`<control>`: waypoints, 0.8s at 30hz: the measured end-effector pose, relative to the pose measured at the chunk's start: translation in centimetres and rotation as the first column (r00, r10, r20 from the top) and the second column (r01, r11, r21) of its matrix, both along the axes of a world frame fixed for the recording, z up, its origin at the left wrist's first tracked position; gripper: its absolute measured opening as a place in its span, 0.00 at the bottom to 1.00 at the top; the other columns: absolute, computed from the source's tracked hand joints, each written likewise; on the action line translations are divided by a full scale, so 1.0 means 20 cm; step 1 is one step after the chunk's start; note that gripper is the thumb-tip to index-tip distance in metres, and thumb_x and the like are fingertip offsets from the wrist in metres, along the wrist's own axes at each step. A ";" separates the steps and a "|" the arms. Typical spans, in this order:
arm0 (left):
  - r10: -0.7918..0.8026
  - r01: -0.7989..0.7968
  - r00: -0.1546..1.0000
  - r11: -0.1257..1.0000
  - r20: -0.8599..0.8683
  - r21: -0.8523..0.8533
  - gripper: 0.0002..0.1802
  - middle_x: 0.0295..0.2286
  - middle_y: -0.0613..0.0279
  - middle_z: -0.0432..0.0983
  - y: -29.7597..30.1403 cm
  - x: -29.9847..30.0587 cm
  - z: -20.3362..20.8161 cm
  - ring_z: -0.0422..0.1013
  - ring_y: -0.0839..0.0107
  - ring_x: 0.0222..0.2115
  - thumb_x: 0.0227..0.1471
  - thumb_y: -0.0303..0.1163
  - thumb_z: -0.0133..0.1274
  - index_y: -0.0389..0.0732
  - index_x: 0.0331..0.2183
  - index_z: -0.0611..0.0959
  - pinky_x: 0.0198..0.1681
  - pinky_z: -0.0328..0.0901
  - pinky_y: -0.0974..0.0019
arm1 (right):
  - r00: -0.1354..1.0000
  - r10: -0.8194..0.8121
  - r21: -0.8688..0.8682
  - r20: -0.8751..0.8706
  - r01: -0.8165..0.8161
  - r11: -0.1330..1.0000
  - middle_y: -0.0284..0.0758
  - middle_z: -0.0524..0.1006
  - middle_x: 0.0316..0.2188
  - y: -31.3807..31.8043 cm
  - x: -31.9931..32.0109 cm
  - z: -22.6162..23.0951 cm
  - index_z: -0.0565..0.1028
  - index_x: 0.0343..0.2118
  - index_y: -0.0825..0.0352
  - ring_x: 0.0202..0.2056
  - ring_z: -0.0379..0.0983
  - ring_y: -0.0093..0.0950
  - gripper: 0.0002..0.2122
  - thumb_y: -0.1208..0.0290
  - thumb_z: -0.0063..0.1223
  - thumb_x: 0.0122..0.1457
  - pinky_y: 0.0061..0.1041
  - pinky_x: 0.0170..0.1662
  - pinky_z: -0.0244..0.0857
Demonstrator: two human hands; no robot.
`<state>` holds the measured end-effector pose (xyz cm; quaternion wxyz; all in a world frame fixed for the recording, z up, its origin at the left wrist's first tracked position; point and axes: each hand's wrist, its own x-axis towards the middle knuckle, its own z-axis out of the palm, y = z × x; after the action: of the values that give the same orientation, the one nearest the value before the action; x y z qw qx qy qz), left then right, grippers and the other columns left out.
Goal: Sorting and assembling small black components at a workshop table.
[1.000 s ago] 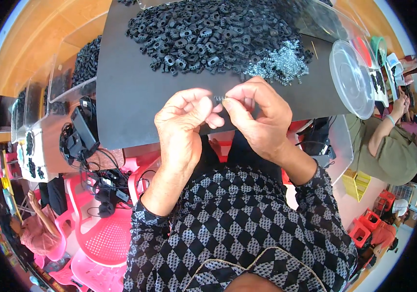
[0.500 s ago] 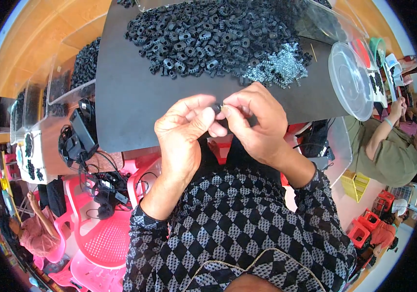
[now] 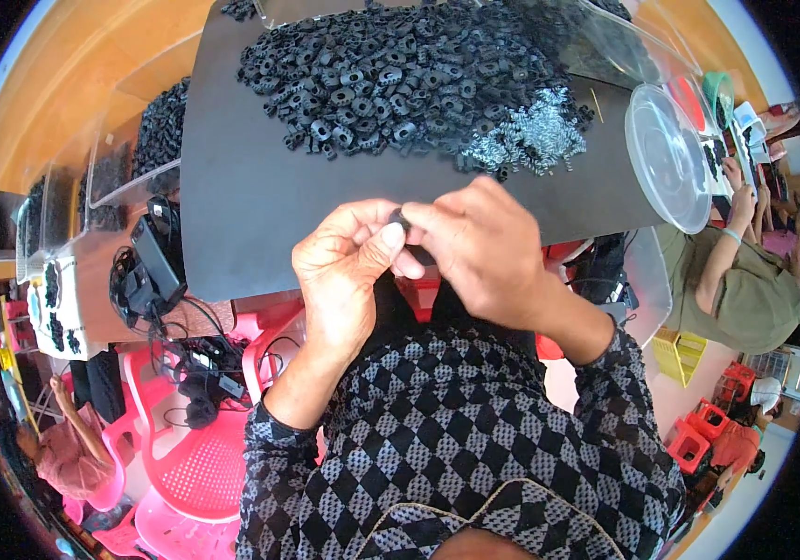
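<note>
Above the table's near edge, my left hand (image 3: 348, 261) pinches a small black plastic piece (image 3: 399, 220) between thumb and forefinger. My right hand (image 3: 486, 245) meets it from the other side, its fingertips curled against the piece. Whatever else those right fingers hold is hidden behind them. Across the far part of the dark table (image 3: 241, 201) spreads a big heap of black plastic pieces (image 3: 390, 89), many with a round hole. At the heap's right front lies a pile of small silvery metal springs (image 3: 540, 135).
A clear round lid (image 3: 666, 159) lies at the table's right edge, near a green ring-shaped item (image 3: 719, 96). Clear bins of black parts (image 3: 159, 131) stand at left, above a black power adapter (image 3: 159, 250) and cables. Pink chairs (image 3: 199, 467) are lower left; a co-worker in green (image 3: 745, 289) sits at right.
My right hand has turned and closed in on the black piece, its fingertips now covering part of it. The left hand has barely shifted.
</note>
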<state>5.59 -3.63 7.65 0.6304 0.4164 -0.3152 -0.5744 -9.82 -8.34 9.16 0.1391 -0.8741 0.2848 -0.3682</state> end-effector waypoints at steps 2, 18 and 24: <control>-0.017 0.017 1.000 1.000 0.023 -0.005 0.10 0.27 0.54 0.77 -0.01 0.03 -0.02 0.72 0.73 0.20 0.50 0.22 0.53 0.29 0.36 0.76 0.26 0.68 0.74 | 0.985 -0.091 -0.010 0.149 0.093 0.996 0.34 0.70 0.21 -0.08 -0.01 -0.07 0.74 0.30 0.66 0.24 0.67 0.34 0.08 0.79 0.55 0.44 0.31 0.27 0.62; 0.019 -0.014 0.996 0.999 0.093 -0.049 0.10 0.29 0.55 0.76 -0.04 0.07 -0.03 0.72 0.74 0.25 0.50 0.22 0.54 0.29 0.36 0.77 0.29 0.69 0.74 | 0.938 -0.315 -0.336 -0.143 0.253 0.907 0.36 0.66 0.20 -0.28 0.13 -0.19 0.70 0.21 0.66 0.25 0.64 0.35 0.07 0.76 0.59 0.41 0.32 0.26 0.60; -0.001 0.005 0.995 0.999 0.096 -0.046 0.10 0.29 0.55 0.76 -0.04 0.07 -0.04 0.72 0.74 0.26 0.50 0.22 0.54 0.29 0.36 0.77 0.29 0.69 0.74 | 0.965 -0.251 -0.037 -0.077 0.249 0.968 0.35 0.71 0.22 -0.21 0.04 -0.09 0.73 0.26 0.68 0.25 0.69 0.31 0.05 0.78 0.57 0.44 0.27 0.28 0.63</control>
<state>7.05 -4.44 6.89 0.6231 0.4283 -0.3589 -0.5473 -8.98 -12.55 7.39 0.0682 -0.8472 0.3930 -0.3509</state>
